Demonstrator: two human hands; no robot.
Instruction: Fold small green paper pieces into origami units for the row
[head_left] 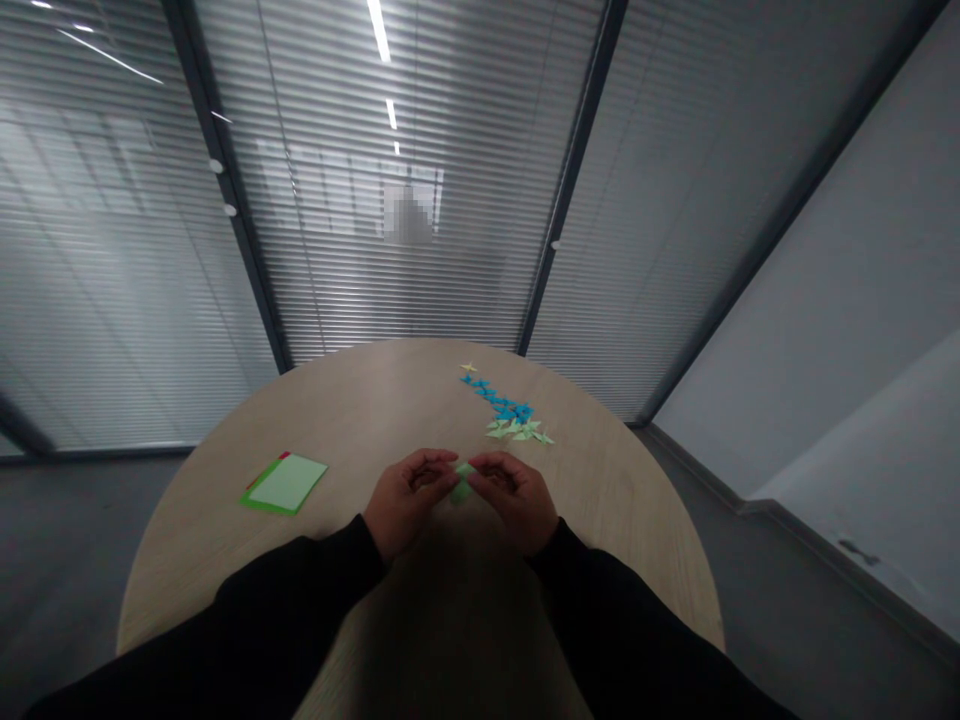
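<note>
Between my two hands is a small piece of pale green folded paper (462, 484), partly covered by the fingers. My left hand (412, 498) pinches its left side with thumb and fingertips. On the other side, my right hand (519, 497) grips it the same way. Just beyond my right hand lies a cluster of pale green folded paper stars (519, 431). Several blue folded paper stars (504, 404) trail away from them in a line, with one yellow paper star (468, 367) at the far end.
A stack of paper sheets (289, 483), pale green over brighter green with a bit of red, lies on the left of the round wooden table (360, 400). Glass panels with blinds (420, 290) stand behind the table, and a pale wall (840, 380) is at the right.
</note>
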